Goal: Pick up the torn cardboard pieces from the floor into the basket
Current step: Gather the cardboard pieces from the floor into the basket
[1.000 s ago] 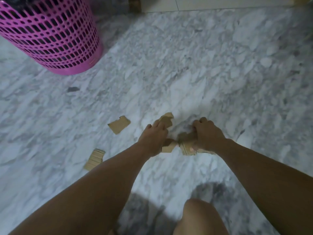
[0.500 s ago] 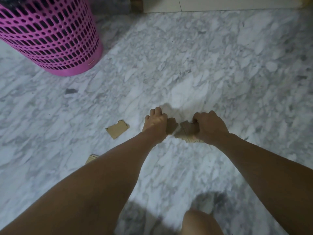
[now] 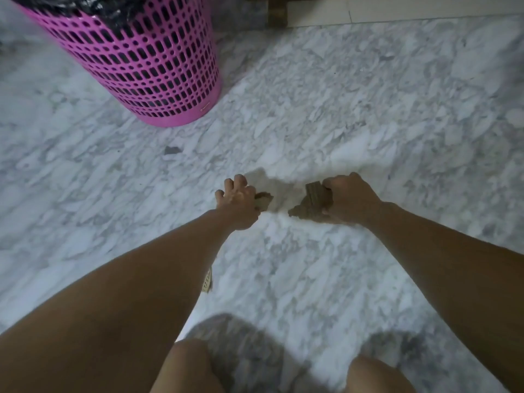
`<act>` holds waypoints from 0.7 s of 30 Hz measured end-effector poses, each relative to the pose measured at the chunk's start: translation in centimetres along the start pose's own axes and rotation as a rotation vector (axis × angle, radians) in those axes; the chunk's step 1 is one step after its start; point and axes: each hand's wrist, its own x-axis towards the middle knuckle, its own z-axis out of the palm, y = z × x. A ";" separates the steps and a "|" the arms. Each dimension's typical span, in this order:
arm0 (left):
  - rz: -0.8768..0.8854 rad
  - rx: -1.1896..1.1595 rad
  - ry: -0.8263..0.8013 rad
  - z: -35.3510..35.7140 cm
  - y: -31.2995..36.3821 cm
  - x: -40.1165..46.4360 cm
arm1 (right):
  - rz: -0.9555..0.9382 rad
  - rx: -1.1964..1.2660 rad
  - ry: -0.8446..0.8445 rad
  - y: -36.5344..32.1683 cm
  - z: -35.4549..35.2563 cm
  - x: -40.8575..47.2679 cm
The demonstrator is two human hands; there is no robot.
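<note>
My left hand is closed on a small torn cardboard piece that sticks out to its right. My right hand grips a thicker bunch of brown cardboard pieces, corrugated edges showing. Both hands are raised above the marble floor, a gap between them. The pink plastic basket, lined with a black bag, stands at the upper left, well beyond my left hand. One more cardboard piece lies on the floor, mostly hidden under my left forearm.
The floor is grey-white marble. A small dark fleck lies between the basket and my left hand. A pale skirting and a dark wooden post run along the top edge. My knees fill the bottom.
Both hands have lifted off the floor with their cardboard and drawn apart. The view has shifted so the basket appears closer and more central; the loose floor piece at left is now under my forearm.
</note>
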 end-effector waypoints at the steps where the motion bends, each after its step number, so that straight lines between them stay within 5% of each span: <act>1: -0.015 -0.027 -0.019 0.3 -0.6 -0.3 | 0.001 0.016 -0.001 -0.9 0.2 0.2; 9: -0.073 -0.295 0.062 2.2 -1.6 -1.7 | 0.073 -0.031 -0.033 -5.0 1.5 0.7; 15: -0.120 -0.167 0.122 2.1 -1.9 -2.0 | 0.078 -0.040 -0.058 -6.0 1.5 0.1; 21: -0.151 -0.473 0.075 2.1 -1.3 -1.9 | 0.098 -0.032 -0.069 -5.9 1.8 0.1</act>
